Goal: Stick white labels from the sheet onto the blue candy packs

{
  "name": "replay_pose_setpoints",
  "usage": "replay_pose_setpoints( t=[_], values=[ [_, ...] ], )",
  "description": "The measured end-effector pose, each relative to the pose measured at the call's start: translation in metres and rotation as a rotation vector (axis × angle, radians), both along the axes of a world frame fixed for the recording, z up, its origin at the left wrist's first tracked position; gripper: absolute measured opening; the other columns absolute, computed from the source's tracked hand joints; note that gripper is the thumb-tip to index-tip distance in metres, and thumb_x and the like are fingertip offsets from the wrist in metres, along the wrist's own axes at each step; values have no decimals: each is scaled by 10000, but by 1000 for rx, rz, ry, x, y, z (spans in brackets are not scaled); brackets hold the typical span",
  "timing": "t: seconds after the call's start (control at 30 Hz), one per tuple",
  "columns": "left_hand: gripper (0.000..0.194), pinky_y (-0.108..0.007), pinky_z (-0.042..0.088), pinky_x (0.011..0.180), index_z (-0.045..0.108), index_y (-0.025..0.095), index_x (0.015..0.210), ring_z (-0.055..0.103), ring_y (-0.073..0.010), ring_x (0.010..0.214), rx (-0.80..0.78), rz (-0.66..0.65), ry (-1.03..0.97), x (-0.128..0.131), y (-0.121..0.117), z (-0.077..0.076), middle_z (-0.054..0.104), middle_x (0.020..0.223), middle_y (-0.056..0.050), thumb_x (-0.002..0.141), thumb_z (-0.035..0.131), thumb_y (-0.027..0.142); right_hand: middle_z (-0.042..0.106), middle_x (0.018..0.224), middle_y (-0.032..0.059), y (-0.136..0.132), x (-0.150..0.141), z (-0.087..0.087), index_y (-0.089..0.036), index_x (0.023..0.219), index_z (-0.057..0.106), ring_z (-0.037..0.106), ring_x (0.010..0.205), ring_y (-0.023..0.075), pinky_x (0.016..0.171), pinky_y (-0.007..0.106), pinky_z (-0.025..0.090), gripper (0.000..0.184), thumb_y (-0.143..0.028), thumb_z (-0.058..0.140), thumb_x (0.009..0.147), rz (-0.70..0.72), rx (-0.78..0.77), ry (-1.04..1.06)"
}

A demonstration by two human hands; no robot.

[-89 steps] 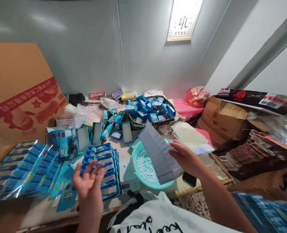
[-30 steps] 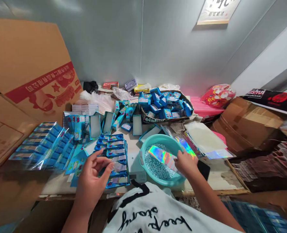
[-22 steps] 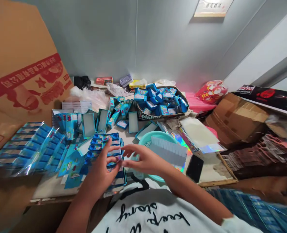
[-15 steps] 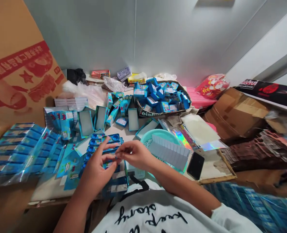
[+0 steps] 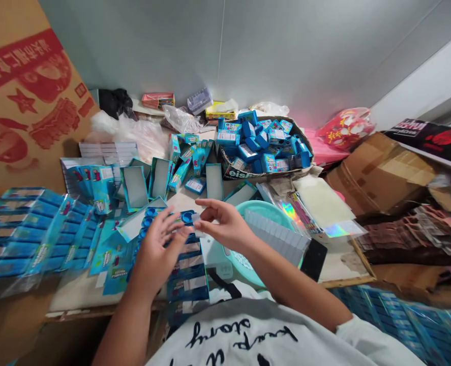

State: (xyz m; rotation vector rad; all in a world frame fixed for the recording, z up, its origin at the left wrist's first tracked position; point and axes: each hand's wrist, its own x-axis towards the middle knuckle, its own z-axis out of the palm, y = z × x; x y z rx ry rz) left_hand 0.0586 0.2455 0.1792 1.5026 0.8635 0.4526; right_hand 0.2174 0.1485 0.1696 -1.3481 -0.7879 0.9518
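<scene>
My right hand (image 5: 227,223) pinches a small whitish, see-through piece (image 5: 196,218) between thumb and forefinger. What kind of piece it is I cannot make out. Facing it, my left hand (image 5: 160,246) has its fingers spread, the thumb tip close to the piece. Beneath both hands lie rows of small blue boxes (image 5: 189,274) with round blue rings (image 5: 148,222) at their far ends; my left hand hides part of them. Right of the hands stands a turquoise basin (image 5: 263,207) holding white pellets, with a pale ribbed strip (image 5: 276,231) laid across it.
A carton (image 5: 244,174) heaped with blue boxes stands at the back. Open trays (image 5: 134,188) and wrapped blue packs (image 5: 23,231) lie left. A black phone (image 5: 313,259) and pale sheets (image 5: 320,201) are right. Big cardboard boxes (image 5: 30,112) flank the table.
My hands, close together before, have drawn slightly apart and moved away from my body. The whitish piece now shows in my right fingers. The view has shifted slightly.
</scene>
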Motion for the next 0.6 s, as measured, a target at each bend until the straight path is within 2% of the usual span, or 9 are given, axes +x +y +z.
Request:
replay_pose_setpoints(
  t=[0.07, 0.17, 0.2, 0.27, 0.37, 0.4, 0.47, 0.53, 0.6],
  values=[
    [654, -401, 577, 928, 583, 243, 1360, 672, -288, 1155, 127, 17, 27, -1, 11, 1, 664, 1340, -117, 791, 738, 525, 659, 811, -2, 1, 5, 7, -156, 1441, 453, 597, 738, 149, 697, 284, 450, 681, -280, 724, 829, 109, -24, -309],
    [381, -383, 588, 834, 780, 213, 1007, 730, -292, 971, 297, -83, 184, 3, 22, 1, 793, 1010, -70, 753, 769, 496, 691, 887, 22, 7, 11, 19, -178, 1540, 285, 600, 813, 171, 749, 298, 438, 753, -154, 629, 870, 266, -42, -636],
    [321, -369, 586, 800, 793, 212, 919, 736, -282, 914, 350, -90, 215, 5, 23, 1, 800, 931, -57, 758, 762, 487, 695, 914, 38, 9, 13, 22, -172, 1548, 265, 599, 839, 182, 775, 313, 441, 770, -138, 623, 867, 285, -38, -705],
    [287, -337, 576, 758, 792, 215, 882, 736, -248, 843, 407, -25, 191, 10, 24, 0, 797, 873, -38, 794, 725, 480, 691, 1020, 84, 13, 18, 23, -169, 1551, 264, 596, 925, 215, 839, 355, 446, 808, -173, 666, 850, 250, -34, -780],
    [328, -294, 564, 695, 781, 203, 902, 725, -208, 762, 316, 196, 92, 17, 23, -6, 786, 811, -32, 783, 733, 506, 645, 1199, 121, 15, 23, 10, -209, 1485, 400, 589, 1028, 237, 845, 359, 469, 774, -368, 752, 814, 176, -42, -606],
    [354, -286, 559, 671, 778, 197, 907, 720, -201, 732, 257, 249, 72, 18, 22, -9, 781, 786, -33, 762, 750, 519, 658, 1163, 111, 16, 23, 4, -204, 1392, 510, 601, 994, 226, 809, 340, 479, 662, -439, 742, 817, 186, -42, -470],
    [398, -276, 548, 632, 776, 187, 908, 706, -192, 685, 156, 294, 59, 21, 22, -15, 772, 752, -35, 718, 782, 537, 686, 938, 67, 17, 22, -9, -173, 1086, 667, 613, 823, 183, 707, 299, 475, 444, -539, 687, 835, 221, -30, -190],
    [420, -275, 534, 612, 775, 181, 889, 693, -188, 655, 121, 309, 72, 22, 20, -19, 767, 739, -37, 688, 801, 550, 639, 740, 21, 18, 20, -19, -163, 848, 663, 568, 679, 147, 633, 278, 437, 396, -558, 667, 836, 212, -27, -54],
    [407, -279, 520, 619, 773, 187, 854, 683, -190, 657, 174, 334, 104, 24, 18, -21, 757, 726, -30, 688, 799, 558, 605, 685, 0, 19, 18, -23, -162, 816, 650, 532, 637, 132, 597, 266, 398, 355, -515, 682, 827, 162, -26, -48]
  ],
)
